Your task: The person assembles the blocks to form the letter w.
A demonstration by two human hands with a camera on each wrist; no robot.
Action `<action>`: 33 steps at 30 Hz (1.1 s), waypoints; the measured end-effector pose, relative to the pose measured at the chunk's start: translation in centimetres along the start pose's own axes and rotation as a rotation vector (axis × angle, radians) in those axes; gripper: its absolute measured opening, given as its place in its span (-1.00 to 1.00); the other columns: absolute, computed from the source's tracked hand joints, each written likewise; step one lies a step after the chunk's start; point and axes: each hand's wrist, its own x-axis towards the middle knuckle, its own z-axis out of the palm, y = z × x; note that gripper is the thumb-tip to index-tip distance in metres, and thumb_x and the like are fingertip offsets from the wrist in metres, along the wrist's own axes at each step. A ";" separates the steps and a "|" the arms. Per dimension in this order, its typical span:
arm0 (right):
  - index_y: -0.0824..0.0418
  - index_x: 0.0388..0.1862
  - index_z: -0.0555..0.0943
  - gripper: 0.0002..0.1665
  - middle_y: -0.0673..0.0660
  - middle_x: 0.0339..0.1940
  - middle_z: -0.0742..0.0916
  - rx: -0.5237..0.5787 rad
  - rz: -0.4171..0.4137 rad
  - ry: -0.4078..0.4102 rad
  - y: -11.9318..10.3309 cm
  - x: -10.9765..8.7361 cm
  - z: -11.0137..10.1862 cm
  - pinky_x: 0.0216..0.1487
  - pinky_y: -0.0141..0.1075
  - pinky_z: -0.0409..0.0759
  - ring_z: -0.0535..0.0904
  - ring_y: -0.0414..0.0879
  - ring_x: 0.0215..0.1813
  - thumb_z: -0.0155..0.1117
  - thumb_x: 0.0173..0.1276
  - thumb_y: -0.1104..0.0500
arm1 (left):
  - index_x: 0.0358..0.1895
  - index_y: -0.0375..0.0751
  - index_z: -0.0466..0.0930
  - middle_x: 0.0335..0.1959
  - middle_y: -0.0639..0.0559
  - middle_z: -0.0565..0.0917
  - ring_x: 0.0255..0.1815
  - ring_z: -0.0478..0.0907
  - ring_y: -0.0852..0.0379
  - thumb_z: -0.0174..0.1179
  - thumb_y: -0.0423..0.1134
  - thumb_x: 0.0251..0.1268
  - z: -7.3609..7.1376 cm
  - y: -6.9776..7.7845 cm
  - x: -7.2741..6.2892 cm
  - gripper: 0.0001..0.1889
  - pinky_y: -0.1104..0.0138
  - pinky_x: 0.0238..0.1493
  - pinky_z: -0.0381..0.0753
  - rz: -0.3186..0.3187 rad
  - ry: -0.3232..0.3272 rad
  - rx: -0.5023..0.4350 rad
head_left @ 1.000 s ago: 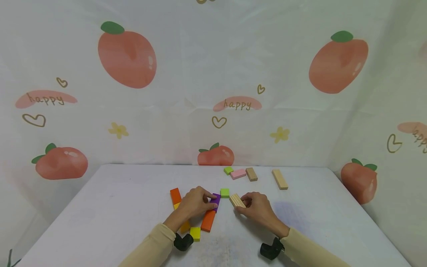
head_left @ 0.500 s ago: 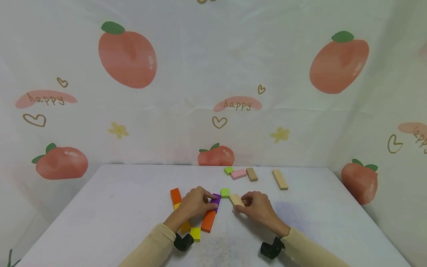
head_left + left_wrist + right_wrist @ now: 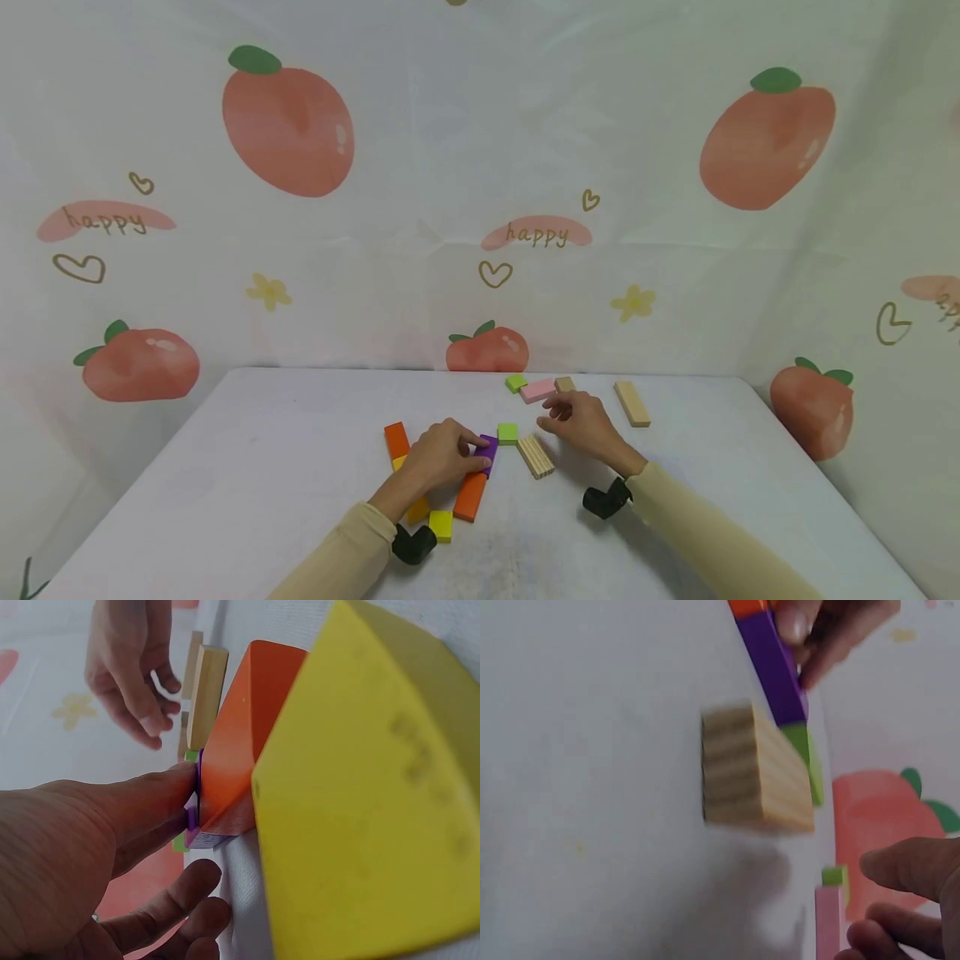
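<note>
My left hand pinches a purple block between thumb and finger on the white table. An orange block adjoins its near end, and a light green block touches its far end. Beside the green block, a ridged natural-wood block stands with nobody holding it. Over the table to the right, beyond that wooden block, hovers my right hand, fingers loosely bent and holding nothing. In the right wrist view its fingers are close to a pink block by line of sight.
Partly under my left forearm runs a row with an orange-red block and an amber block; a yellow block sits at its near end. Toward the back lie a green block, a partly hidden brown wooden block and a longer wooden block.
My right hand has let go of the ridged wooden block and moved away from it, toward the back of the table. My left hand stays on the purple block.
</note>
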 end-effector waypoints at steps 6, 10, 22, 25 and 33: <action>0.39 -0.04 0.71 -0.67 0.21 -0.23 0.71 -0.041 -0.114 0.026 1.3 2.3 -0.4 -0.18 -0.17 0.52 0.57 0.02 -0.20 0.47 0.25 0.25 | 0.02 -0.11 0.80 -0.48 0.09 0.56 -0.46 0.43 0.10 0.47 -0.12 0.22 0.0 0.0 -0.1 -0.68 0.35 -0.48 0.38 -0.001 0.004 0.000; 0.40 0.03 0.70 -0.61 0.29 -0.10 0.71 -0.130 -0.187 0.036 1.8 3.4 -0.4 -0.05 -0.03 0.50 0.56 0.14 -0.09 0.46 0.23 0.28 | 0.02 -0.11 0.80 -0.48 0.09 0.56 -0.46 0.44 0.11 0.47 -0.12 0.22 0.0 0.0 -0.1 -0.68 0.35 -0.49 0.38 -0.003 0.002 0.000; 0.36 0.24 0.61 -0.50 0.33 0.24 0.65 -0.275 -0.261 -0.066 2.0 4.4 0.0 0.20 0.26 0.28 0.38 0.35 0.25 0.38 0.31 0.33 | 0.02 -0.11 0.80 -0.48 0.08 0.55 -0.46 0.44 0.10 0.47 -0.12 0.22 0.0 0.2 -0.1 -0.68 0.35 -0.48 0.37 -0.011 0.009 0.001; 0.32 0.27 0.60 -0.50 0.33 0.27 0.63 -0.312 -0.243 -0.094 2.1 4.4 0.1 0.17 0.28 0.25 0.34 0.35 0.28 0.35 0.35 0.30 | 0.03 -0.11 0.80 -0.47 0.08 0.55 -0.45 0.44 0.10 0.47 -0.12 0.23 0.0 0.2 0.0 -0.68 0.36 -0.48 0.37 -0.015 0.008 0.003; 0.22 0.16 0.70 -0.61 0.25 0.09 0.66 -0.367 -0.200 -0.089 2.2 4.8 0.6 0.17 0.21 0.24 0.36 0.24 0.23 0.41 0.35 0.23 | 0.03 -0.12 0.80 -0.48 0.08 0.55 -0.46 0.44 0.11 0.47 -0.12 0.23 0.0 0.1 -0.1 -0.67 0.35 -0.48 0.38 -0.017 0.005 0.006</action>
